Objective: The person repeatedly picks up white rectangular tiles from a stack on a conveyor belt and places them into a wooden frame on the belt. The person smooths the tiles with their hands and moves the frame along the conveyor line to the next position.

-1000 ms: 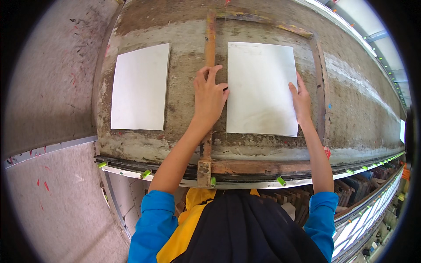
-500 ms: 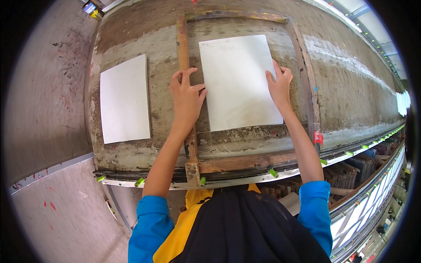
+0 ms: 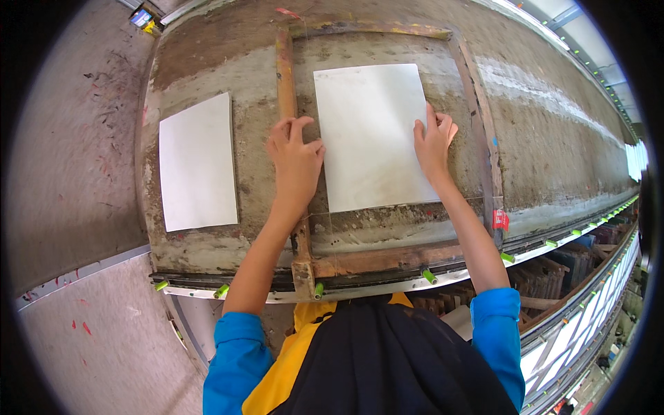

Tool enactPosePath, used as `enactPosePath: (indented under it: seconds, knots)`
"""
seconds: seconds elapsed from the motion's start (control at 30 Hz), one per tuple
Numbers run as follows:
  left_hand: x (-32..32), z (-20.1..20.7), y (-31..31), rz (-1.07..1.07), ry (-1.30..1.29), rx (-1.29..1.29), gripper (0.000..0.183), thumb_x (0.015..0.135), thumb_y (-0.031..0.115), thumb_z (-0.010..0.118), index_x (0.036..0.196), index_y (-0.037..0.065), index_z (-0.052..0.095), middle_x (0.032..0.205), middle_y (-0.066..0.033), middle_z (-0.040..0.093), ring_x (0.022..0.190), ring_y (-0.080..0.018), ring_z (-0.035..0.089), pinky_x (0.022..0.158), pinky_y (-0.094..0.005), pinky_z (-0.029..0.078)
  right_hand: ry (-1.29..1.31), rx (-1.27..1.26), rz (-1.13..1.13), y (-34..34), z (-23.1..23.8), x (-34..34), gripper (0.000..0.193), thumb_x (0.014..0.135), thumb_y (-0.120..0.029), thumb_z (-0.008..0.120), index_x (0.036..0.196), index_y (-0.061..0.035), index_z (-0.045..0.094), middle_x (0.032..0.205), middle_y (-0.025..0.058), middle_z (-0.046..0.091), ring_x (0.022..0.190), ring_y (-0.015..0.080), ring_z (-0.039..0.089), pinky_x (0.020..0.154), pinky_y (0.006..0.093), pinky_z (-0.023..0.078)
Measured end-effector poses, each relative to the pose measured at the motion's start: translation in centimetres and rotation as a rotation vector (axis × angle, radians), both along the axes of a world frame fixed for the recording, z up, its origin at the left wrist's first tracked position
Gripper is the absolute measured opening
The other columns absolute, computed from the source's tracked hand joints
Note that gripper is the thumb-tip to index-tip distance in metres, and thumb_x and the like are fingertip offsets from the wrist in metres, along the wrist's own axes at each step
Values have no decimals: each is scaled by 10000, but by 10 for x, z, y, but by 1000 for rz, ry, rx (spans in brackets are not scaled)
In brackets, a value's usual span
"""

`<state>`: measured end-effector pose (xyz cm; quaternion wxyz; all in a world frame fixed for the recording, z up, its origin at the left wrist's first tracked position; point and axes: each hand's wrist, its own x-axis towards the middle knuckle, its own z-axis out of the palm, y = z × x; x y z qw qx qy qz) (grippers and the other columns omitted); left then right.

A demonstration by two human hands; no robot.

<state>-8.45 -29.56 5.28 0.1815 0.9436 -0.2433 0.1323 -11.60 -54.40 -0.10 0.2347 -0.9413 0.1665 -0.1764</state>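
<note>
At the white sheet (image 3: pixel 370 138), left grip (image 3: pixel 295 160) spread, right grip (image 3: pixel 434 152) unclear; on the frame (image 3: pixel 285 76), red printed label (image 3: pixel 501 220).

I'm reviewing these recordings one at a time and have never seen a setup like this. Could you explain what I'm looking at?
There is no robot: these are a person's bare hands, seen from a wide fisheye camera worn on their head, looking down. That lens makes straight edges curve.

On the stained table, a wooden frame surrounds a blank white sheet. Another white sheet lies outside it, to the left.

The left hand is at the framed sheet's left edge; the right hand is at its right edge, thumb over it. I can't tell whether either grips it.
</note>
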Motion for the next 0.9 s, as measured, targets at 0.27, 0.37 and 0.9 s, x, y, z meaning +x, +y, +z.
enactPosePath:
  seconds: [0.27,0.37,0.9]
  knots:
    - [-12,-16,-22,-45,-99,156,165,716,104,648,697,-59,637,1102,-113,516,1167,-308,383,967,-449,336,79,-307,-10,11,4,1,462,870,-172,488,1275,36,414,1087,143,413,1003,289,369,874,416,313]
    - [-20,-18,-31,-59,-98,301,265,763,178,628,787,-85,647,1153,-176,501,1207,-322,354,993,-430,325,87,-331,-2,11,6,2,477,869,-170,484,1282,50,394,1092,143,419,1016,284,374,867,417,317]
    - [49,-54,-78,-62,-15,-30,678,859,309,494,1316,-138,265,1389,-350,193,1325,-454,158,1078,-521,151,32,-342,247,4,10,10,517,875,-153,446,1313,92,323,1394,238,281,1316,344,242,1066,430,231]
